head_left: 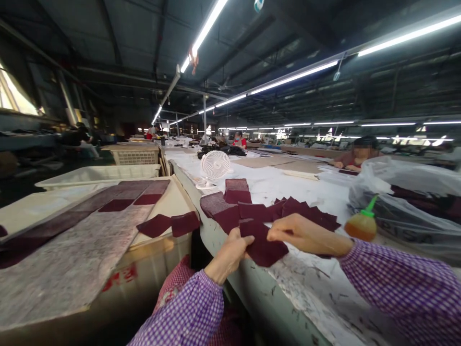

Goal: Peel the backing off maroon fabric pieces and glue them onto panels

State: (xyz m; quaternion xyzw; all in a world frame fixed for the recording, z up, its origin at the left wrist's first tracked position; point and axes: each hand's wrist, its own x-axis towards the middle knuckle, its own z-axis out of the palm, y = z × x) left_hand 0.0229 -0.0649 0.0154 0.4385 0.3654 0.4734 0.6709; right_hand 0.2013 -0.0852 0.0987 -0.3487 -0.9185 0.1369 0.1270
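Observation:
A dark maroon fabric piece (265, 247) with angled corners is in my left hand (233, 250), its thumb on top at the left edge and the other fingers under it. At the upper right edge of this piece, my right hand (300, 233) has its fingers curled and pressed together. Whether they pinch the edge or something small is hidden. Just beyond, several maroon pieces (252, 211) lie spread on the white-covered table (306, 278). A fanned row of overlapping maroon pieces (306, 211) extends to the right, partly behind my right hand.
A white fan (215, 166) stands on the table. To the right are a bottle with a green nozzle (362, 223) and a clear plastic bag (425, 202). Left, a cream bin (158, 259) carries a mottled sheet (82, 254) and maroon pieces (154, 226). A co-worker (360, 154) sits across.

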